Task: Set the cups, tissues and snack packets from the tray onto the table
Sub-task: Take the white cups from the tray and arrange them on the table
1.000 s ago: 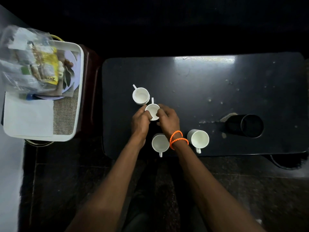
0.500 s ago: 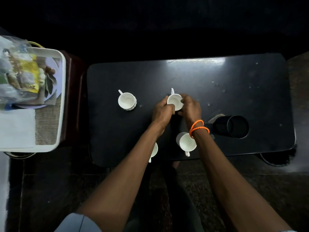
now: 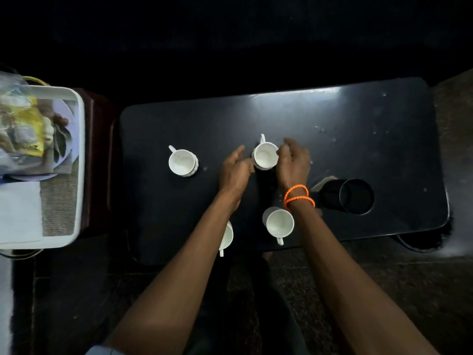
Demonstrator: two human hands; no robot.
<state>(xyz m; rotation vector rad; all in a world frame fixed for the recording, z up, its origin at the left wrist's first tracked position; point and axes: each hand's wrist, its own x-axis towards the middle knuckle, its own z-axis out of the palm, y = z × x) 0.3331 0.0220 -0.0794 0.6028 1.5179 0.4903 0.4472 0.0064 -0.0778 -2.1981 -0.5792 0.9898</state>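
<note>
Setting a cup (image 3: 265, 155) on the worktop (image 3: 358, 129): your left hand (image 3: 235, 170) and right hand (image 3: 293, 162) flank it loosely; next, fetch tissues (image 3: 19, 213) from the tray (image 3: 79, 149).

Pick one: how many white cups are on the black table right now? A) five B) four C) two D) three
B: four white cups stand on the black table: the far-left cup, the cup between the hands, the near-right cup, and the near-left cup, partly hidden behind the left forearm.
</note>
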